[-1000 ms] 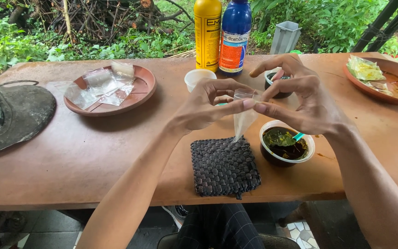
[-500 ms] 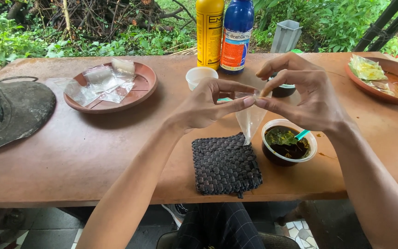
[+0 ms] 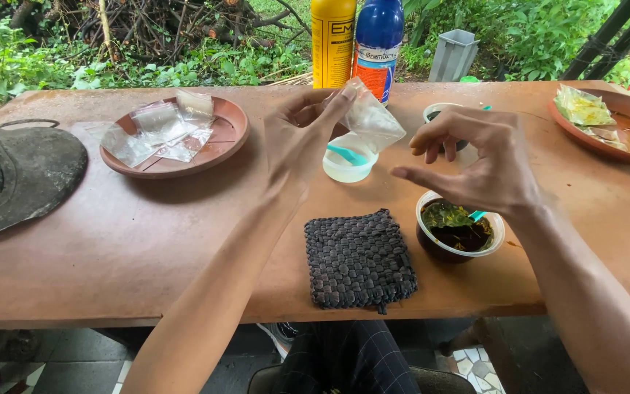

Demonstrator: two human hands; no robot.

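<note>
Since the earlier frames the two hands have come apart: both were pinched together on the small clear plastic bag [image 3: 370, 120] above the woven mat, and now only the left hand [image 3: 302, 138] has it, lifted higher and nearer the bottles. That hand grips the bag by its top corner between thumb and fingertips, so the pouch hangs tilted above the small white cup [image 3: 349, 157], which holds a teal spoon [image 3: 347, 154] and stands on the bench [image 3: 184, 241]. The right hand [image 3: 486, 164] has let go and hovers with its fingers loosely curled, grasping nothing, just over the white bowl of dark green sauce [image 3: 455, 232] and in front of a second small cup [image 3: 446, 125]. The likeliest trouble, as I judge it, is that single-corner pinch: the film looks thin and slick, and if it slips the bag could drop onto the cup and tip it. With its mouth held from one side only, the bag may also sag shut or twist. The free right hand sits low over the sauce bowl, so a careless sweep of the wrist could knock the bowl or catch the spoon handle poking from its rim, spilling onto the dark woven mat [image 3: 359, 259] beside it. The yellow bottle [image 3: 332, 42] and the blue bottle [image 3: 378, 40] stand close behind the raised bag and could be nudged by a further reach.
</note>
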